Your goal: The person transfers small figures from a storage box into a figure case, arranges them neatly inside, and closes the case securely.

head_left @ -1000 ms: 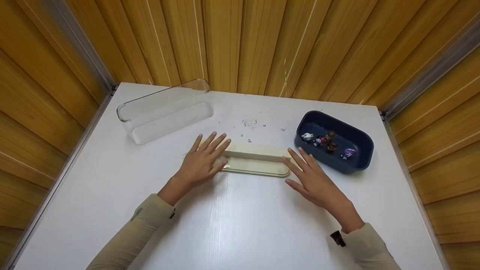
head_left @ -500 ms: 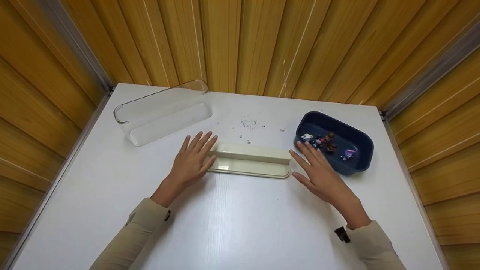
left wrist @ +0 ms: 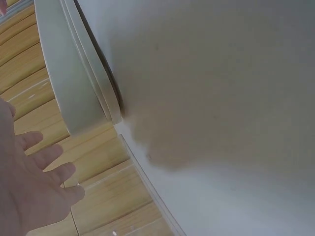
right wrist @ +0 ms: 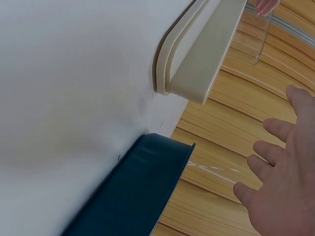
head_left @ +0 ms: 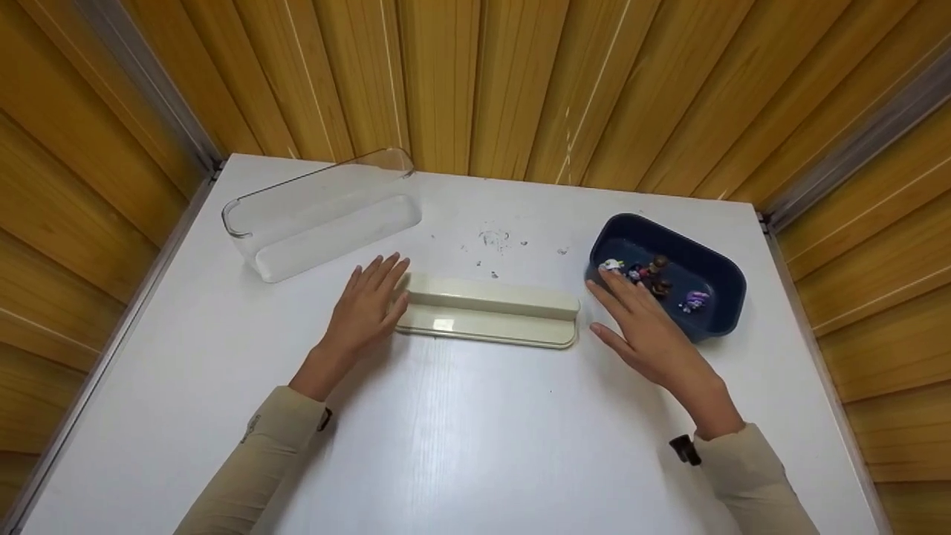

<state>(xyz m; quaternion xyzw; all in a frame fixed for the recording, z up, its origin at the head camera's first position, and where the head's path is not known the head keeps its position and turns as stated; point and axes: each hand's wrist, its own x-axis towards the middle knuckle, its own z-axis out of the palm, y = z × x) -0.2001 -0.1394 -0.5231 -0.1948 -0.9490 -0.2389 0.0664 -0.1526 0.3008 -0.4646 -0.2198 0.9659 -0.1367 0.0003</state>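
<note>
A cream long tray-like piece with a raised block along it lies on the white table. Just off its left end, my left hand is held with straight fingers and holds nothing. The left wrist view shows that hand apart from the cream piece. My right hand hovers to the right of the piece, fingers spread and holding nothing. Its fingertips overlap the near rim of a navy tub in the head view. Inside the tub lie several small toy figures, partly hidden by the fingers.
A clear long bin stands at the back left of the white table. Dark specks mark the tabletop behind the cream piece. Wood-look panels wall in the back and both sides.
My hands have drawn apart: the left has shifted left off the cream piece's left end, and the right has shifted right and up toward the navy tub. The cream piece stays on the table.
</note>
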